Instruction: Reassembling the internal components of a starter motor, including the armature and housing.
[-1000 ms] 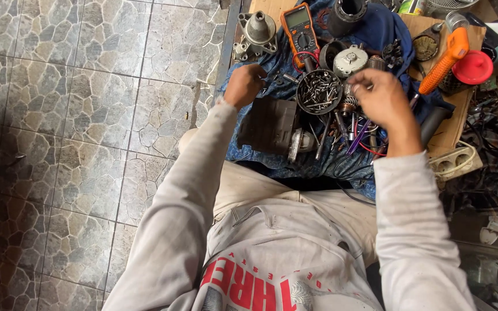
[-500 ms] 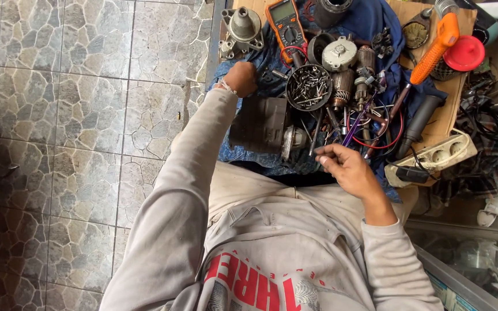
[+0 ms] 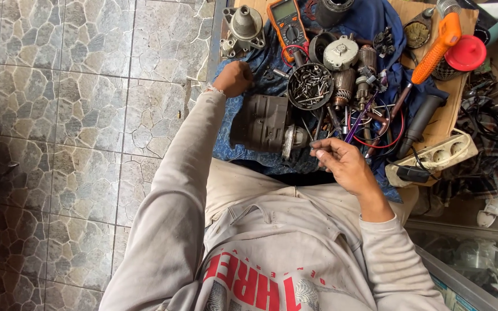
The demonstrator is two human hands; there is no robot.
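Observation:
My left hand [image 3: 234, 78] is curled into a fist and rests on the blue cloth [image 3: 243, 150], just above a dark grey motor housing [image 3: 260, 121]. I cannot see anything inside the fist. My right hand [image 3: 344, 167] is close to my lap, below the housing. Its thumb and fingertips pinch a small metal screw [image 3: 317, 151]. A round black bowl of screws [image 3: 310, 86] sits between the two hands, further out on the cloth.
An orange multimeter [image 3: 286, 20], a grey metal casting [image 3: 246, 26], motor armatures [image 3: 344, 86], an orange-handled tool [image 3: 436, 43], a red lid [image 3: 465, 53] and a beige power strip [image 3: 433, 156] crowd the cloth. Stone-pattern floor tiles [image 3: 76, 115] lie to the left.
My right hand has drawn back from the bowl of screws toward my body, pinching a small screw. My left hand has stayed on the cloth by the housing.

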